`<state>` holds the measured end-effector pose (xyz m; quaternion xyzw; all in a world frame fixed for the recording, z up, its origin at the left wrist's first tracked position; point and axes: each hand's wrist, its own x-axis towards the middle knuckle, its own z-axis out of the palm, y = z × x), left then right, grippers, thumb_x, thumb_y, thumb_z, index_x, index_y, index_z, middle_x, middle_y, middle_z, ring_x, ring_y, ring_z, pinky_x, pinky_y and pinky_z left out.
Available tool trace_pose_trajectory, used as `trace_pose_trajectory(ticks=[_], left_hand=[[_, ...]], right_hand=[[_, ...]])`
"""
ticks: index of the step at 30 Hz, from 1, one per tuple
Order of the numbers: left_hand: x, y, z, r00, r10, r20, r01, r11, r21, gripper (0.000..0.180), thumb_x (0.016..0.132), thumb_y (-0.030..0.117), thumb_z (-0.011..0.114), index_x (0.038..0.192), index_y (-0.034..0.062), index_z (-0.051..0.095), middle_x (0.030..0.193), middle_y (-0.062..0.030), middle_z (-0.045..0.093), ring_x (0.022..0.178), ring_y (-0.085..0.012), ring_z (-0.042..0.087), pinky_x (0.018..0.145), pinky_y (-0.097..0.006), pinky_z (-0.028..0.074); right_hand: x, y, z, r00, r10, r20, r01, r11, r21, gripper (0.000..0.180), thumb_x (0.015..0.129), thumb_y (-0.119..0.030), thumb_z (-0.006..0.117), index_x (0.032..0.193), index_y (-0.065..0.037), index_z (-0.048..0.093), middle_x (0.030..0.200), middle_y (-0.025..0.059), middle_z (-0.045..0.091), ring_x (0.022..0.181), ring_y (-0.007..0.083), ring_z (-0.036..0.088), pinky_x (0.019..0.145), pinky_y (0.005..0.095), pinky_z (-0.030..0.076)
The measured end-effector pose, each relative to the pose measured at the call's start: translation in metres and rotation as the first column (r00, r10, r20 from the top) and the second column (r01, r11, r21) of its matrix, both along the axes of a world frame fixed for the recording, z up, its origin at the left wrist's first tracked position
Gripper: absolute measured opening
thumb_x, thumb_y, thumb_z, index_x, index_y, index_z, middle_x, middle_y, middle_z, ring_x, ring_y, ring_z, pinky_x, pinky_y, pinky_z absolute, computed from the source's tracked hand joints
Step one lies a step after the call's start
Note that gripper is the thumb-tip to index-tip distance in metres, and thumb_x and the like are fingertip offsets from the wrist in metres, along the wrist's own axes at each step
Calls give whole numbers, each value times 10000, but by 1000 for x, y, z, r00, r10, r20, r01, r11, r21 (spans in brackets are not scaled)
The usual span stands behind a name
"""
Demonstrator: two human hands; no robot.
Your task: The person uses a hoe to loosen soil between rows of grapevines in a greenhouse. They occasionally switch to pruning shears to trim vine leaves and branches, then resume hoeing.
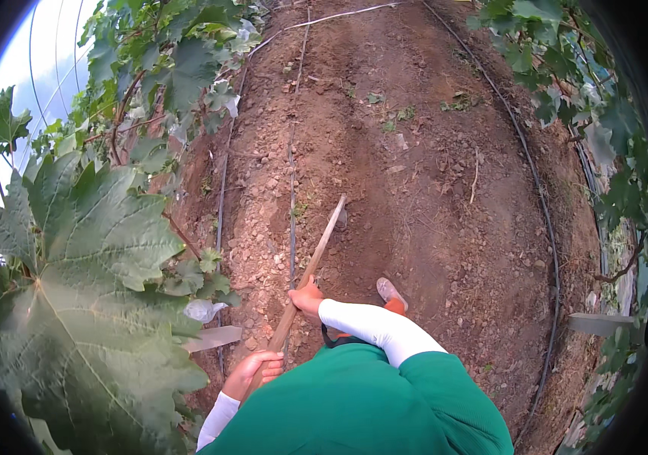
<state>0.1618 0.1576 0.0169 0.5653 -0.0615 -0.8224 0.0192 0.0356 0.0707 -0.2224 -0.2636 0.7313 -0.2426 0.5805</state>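
A large vine leaf (74, 288) is crowding the near left while a person is working a long wooden-handled hoe (310, 269) on a soil path (430, 197).

The left hand (254, 371) is wrapping closed around the lower end of the handle, and the right hand (307, 297) is gripping it higher up, fingers curled round the wood. The tool is slanting away from the body, its blade resting on the crumbly earth near the path's middle, just beside a thin black irrigation hose (292, 189). One shoe (391, 292) is standing on the soil by the right forearm.
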Motion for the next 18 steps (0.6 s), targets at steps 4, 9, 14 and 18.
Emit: trace_pose_trajectory(ticks=[4, 9, 14, 18], left_hand=[[-33, -49, 20, 996, 79, -36, -76, 994, 74, 257, 937, 165, 520, 704, 99, 436, 544, 26, 389, 440, -99, 395, 384, -234, 330], [-74, -103, 15, 997, 52, -60, -48, 996, 74, 253, 925, 174, 545, 708, 103, 435, 561, 36, 397, 484, -82, 407, 423, -232, 333], [-124, -144, 23, 998, 58, 9, -59, 997, 47, 228, 911, 150, 557, 725, 98, 436, 570, 39, 379, 477, -81, 384, 436, -233, 333], [-147, -175, 28, 992, 124, 25, -125, 991, 40, 186, 912, 139, 543, 769, 90, 435, 607, 29, 386, 480, -80, 377, 431, -227, 324]], right_hand=[[-33, -47, 6, 992, 16, 126, -24, 998, 63, 1038, 729, -314, 702, 1494, -48, 53, 1158, 220, 601, 929, 294, 648, 752, 381, 547], [-44, -97, -49, 973, -111, 204, 108, 994, 25, 1021, 725, -226, 726, 1482, -31, 70, 1166, 219, 582, 894, 271, 646, 687, 361, 554], [-91, -128, -25, 901, -223, 372, 203, 975, 93, 905, 747, -120, 715, 1436, -34, 135, 1190, 206, 532, 874, 278, 635, 625, 397, 559], [-120, -161, -11, 788, -349, 507, 281, 937, 208, 726, 761, -87, 692, 1329, -23, 244, 1093, 178, 544, 790, 252, 630, 574, 425, 551]])
